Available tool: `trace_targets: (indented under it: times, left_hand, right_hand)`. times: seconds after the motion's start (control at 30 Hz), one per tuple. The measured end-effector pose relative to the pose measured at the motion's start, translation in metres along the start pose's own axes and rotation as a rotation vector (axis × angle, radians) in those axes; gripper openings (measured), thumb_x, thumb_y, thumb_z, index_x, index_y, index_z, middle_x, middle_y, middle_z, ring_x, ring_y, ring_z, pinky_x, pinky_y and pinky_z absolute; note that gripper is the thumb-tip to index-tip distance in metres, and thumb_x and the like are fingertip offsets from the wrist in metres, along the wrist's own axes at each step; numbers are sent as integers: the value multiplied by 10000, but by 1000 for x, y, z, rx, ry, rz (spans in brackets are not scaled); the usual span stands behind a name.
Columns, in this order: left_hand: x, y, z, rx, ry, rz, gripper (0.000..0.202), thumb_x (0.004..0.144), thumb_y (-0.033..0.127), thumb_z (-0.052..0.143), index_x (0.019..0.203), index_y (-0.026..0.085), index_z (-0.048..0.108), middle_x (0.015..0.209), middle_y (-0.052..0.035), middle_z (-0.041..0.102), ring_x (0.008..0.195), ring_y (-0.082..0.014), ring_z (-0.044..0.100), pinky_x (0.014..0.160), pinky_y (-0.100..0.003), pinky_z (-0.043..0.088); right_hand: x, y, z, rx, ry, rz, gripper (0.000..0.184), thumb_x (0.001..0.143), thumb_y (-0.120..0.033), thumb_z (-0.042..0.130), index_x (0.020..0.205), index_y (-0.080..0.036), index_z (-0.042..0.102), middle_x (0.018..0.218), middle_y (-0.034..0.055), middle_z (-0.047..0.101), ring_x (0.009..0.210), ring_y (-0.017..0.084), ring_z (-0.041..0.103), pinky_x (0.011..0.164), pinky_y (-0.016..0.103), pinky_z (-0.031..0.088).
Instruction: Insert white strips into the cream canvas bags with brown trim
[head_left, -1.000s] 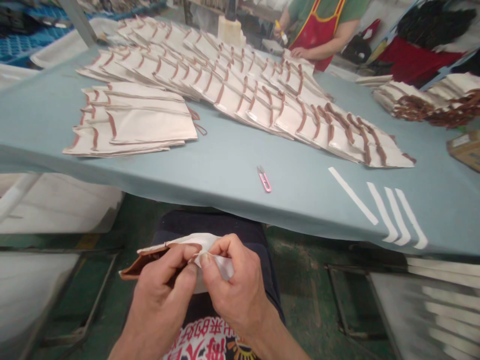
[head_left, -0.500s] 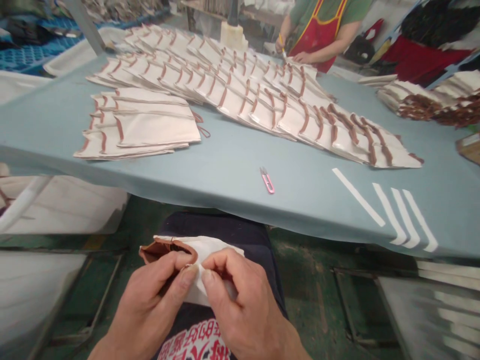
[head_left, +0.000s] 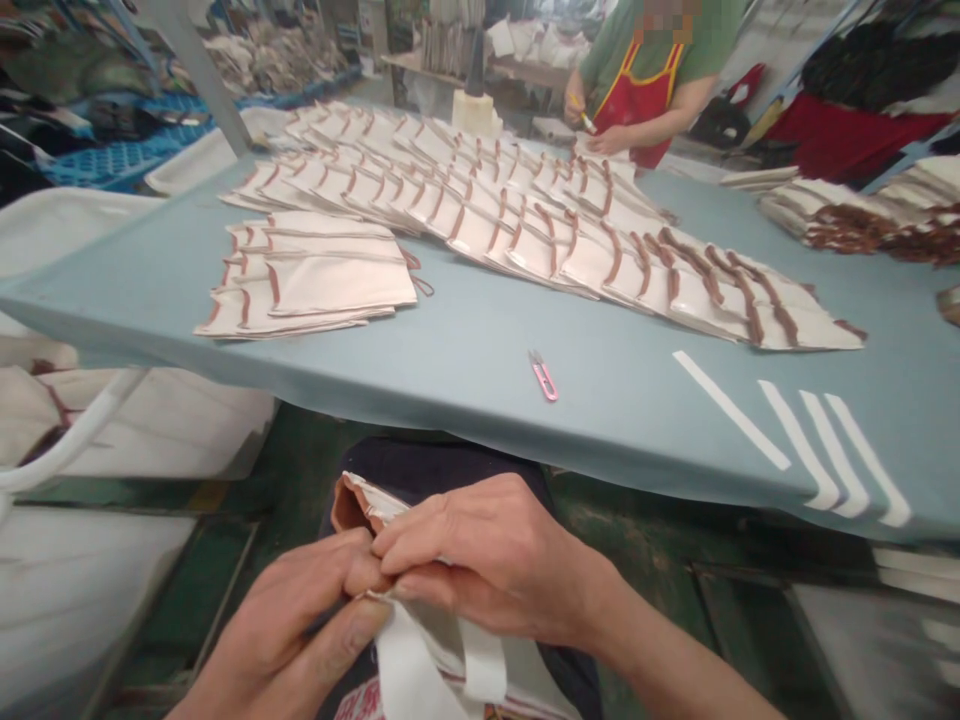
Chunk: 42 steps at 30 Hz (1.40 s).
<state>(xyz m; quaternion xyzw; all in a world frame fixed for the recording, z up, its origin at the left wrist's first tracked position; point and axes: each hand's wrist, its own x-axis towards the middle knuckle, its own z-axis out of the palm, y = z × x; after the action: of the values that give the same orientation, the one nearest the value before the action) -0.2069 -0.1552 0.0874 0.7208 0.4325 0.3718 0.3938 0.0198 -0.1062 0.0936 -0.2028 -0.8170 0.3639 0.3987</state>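
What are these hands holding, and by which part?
A white cloth piece: the left hand and right hand grip it near its brown-edged opening.

Bench [head_left: 472,350]: snips [head_left: 541,374] are being flanked by pouch stack [head_left: 337,285], left, and strips [head_left: 796,442], right; pouch rows [head_left: 480,222] are being borne behind; single pouch [head_left: 442,632] is being held before bench.

The blue-covered table [head_left: 465,350] bears overlapping brown-edged cloth pieces [head_left: 540,240], pink snips [head_left: 541,373] and four white strips [head_left: 731,410].
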Motion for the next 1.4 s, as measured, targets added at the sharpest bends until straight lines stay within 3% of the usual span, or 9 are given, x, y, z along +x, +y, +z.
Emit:
trace_targets:
  times: [0.13,0.27,0.43,0.6,0.73,0.87,1.13,1.27,1.4]
  left_hand:
    - [2,6,-3,-5,-31,-41,330,1044,273,645,716,245,628,656,41,681,606,-145,673,633,-186,546]
    - [5,10,-1,2,-49,-90,348,1015,262,624,670,233,651,625,41,685,551,-131,660,571,-168,521]
    - [6,9,4,24,-24,-120,387,1018,323,625,644,221,632,595,27,673,521,-136,646,535,-168,509]
    - [8,10,6,28,-29,-155,384,1008,322,618,640,215,596,600,30,659,530,-124,624,533,-147,497]
    - [16,16,7,-18,-41,-119,405,997,303,601,612,210,517,554,58,519,491,-97,498,486,-145,409]
    - [20,15,7,-64,-65,-133,399,990,287,572,616,215,451,556,70,441,485,-93,431,470,-157,368]
    - [8,-7,13,-91,-59,-158,391,1019,272,556,654,224,425,587,82,359,503,-97,354,487,-211,278]
    - [14,-2,13,-79,-91,-183,387,991,290,543,644,237,380,584,87,307,492,-94,305,466,-215,246]
    - [24,3,16,25,-73,-210,314,918,271,516,627,233,402,576,86,331,492,-86,319,465,-193,270]
  right_hand:
    - [3,-5,-10,-197,-71,-125,277,1191,-260,527,1114,-218,789,1143,35,902,956,140,875,849,226,686]
    - [8,-10,-17,-339,-125,-180,299,1150,-154,537,993,-232,779,1009,24,890,747,139,819,624,248,601]
    - [10,-8,-16,-483,-185,-191,319,1132,-135,525,902,-240,718,842,-13,826,659,139,731,575,279,526]
    - [6,-2,-8,-482,-185,-156,258,1069,-108,561,868,-238,656,820,-5,799,669,152,728,584,280,533]
    - [5,6,-3,-390,-132,-100,181,1016,-148,547,899,-252,637,832,-13,777,707,141,736,626,237,553]
    - [11,6,-5,-379,-211,-40,156,980,-165,505,926,-224,639,836,8,771,682,153,688,577,257,498]
    - [28,5,-19,-144,-434,248,177,888,-102,564,800,-252,534,732,-59,644,582,122,539,557,255,361]
    - [30,12,-21,-18,-472,310,193,863,-89,575,789,-250,499,692,-76,568,586,113,506,565,246,331]
    - [26,9,-20,-71,-456,381,239,890,-76,584,767,-245,468,691,-67,556,597,118,496,578,258,308]
